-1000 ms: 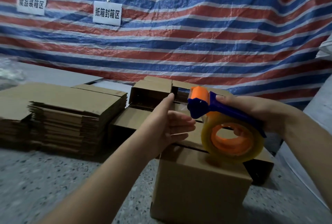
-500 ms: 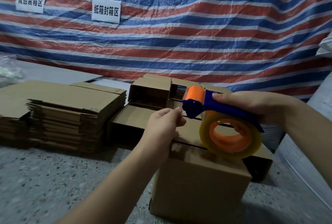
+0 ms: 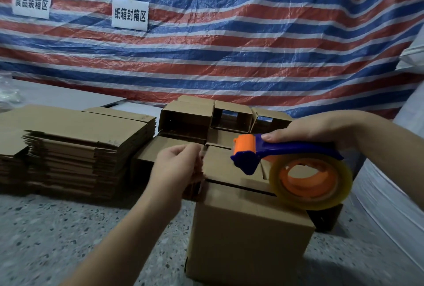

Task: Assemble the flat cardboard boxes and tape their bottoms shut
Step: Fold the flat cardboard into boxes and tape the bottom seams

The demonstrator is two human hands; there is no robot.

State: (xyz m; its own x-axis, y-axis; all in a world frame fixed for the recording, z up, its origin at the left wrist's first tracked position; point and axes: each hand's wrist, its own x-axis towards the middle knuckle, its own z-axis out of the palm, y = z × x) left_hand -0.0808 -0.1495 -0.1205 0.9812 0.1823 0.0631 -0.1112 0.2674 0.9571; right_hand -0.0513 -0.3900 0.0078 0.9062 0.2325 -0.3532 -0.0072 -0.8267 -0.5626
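Note:
An upright cardboard box (image 3: 245, 239) stands on the floor in front of me, its folded flaps on top with a dark seam across them. My right hand (image 3: 305, 129) grips the blue handle of a tape dispenser (image 3: 286, 161) with an orange roller and a clear tape roll, held just above the box's right top edge. My left hand (image 3: 176, 166) is at the box's far left corner, its fingertips pinched together on what looks like the clear tape end, which is hard to make out.
A tall stack of flat cardboard boxes (image 3: 75, 148) lies at the left. Several assembled boxes (image 3: 190, 118) sit behind, against a red, white and blue striped tarp (image 3: 229, 44). White sacks (image 3: 390, 189) rise at the right. The floor (image 3: 68, 235) is speckled grey.
My left hand went from flat and open beside the dispenser to a pinch, then drew away leftward. The dispenser has shifted right and tilted level over the box top.

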